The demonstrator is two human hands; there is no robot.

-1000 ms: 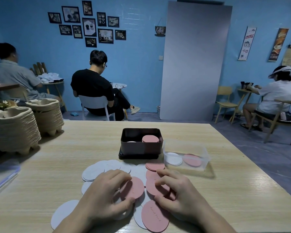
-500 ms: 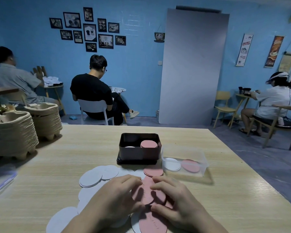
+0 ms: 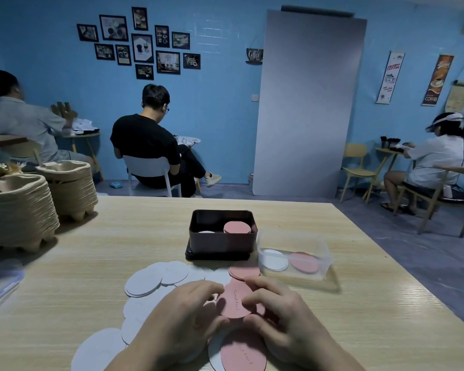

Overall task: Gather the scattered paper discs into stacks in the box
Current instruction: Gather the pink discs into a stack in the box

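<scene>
Pink and white paper discs lie scattered on the wooden table near me. My left hand [image 3: 188,314] and my right hand [image 3: 281,311] both pinch a small pile of pink discs [image 3: 235,301] between their curled fingers. White discs [image 3: 156,279] spread out to the left, and another pink disc [image 3: 243,356] lies close to me. Behind them stands the dark box [image 3: 221,243], holding a pink stack [image 3: 237,227] at the right and a low white stack [image 3: 206,232] at the left.
A clear plastic tub [image 3: 295,261] with one white and one pink disc sits right of the box. Stacks of pulp cup carriers [image 3: 19,210] stand at the table's left. Three people sit at small tables in the room behind.
My hands have drawn together, pushing the separate pink discs into one pile between the fingers. The camera has tilted down slightly.
</scene>
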